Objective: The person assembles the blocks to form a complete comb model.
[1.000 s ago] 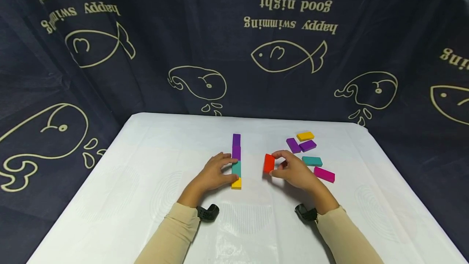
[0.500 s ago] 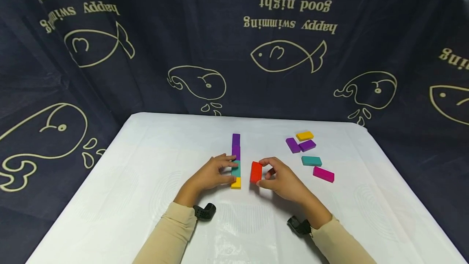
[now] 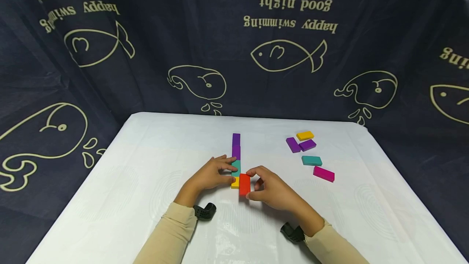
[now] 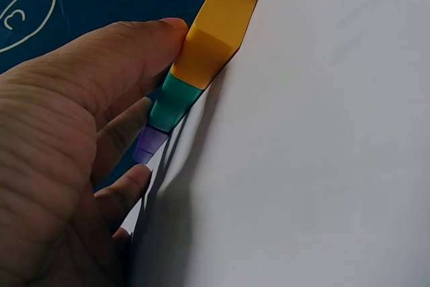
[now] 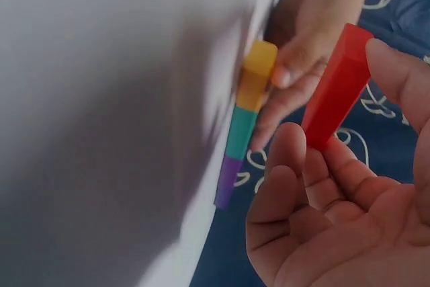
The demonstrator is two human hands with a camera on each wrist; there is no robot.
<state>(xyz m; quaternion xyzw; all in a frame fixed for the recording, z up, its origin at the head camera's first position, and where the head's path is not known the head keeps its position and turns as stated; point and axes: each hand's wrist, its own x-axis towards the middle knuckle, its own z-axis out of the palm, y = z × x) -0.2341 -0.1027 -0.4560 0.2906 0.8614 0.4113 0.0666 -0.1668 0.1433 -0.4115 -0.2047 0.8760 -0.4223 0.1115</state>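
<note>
A red block [image 3: 244, 184] is pinched by its two ends between the thumb and a finger of my right hand [image 3: 275, 190]. It is held above the table, close to the near end of a row of blocks. That row has a yellow block [image 4: 218, 31] nearest me, then a teal block [image 4: 176, 102], then two purple blocks [image 3: 236, 146]. At the row's left side lies my left hand [image 3: 209, 176], thumb touching the yellow block and fingers reaching along the teal one. Its fingers look fairly straight in the left wrist view.
To the right lie loose blocks: a yellow block [image 3: 305, 135], two purple blocks [image 3: 293, 145], a teal block [image 3: 312, 161] and a magenta block [image 3: 324, 174]. A white cloth covers the table [image 3: 165, 141]. Behind it hangs a dark printed curtain [image 3: 216, 19].
My right hand has carried the red block left and toward me, from the open table to the row's near end. My left hand has barely moved.
</note>
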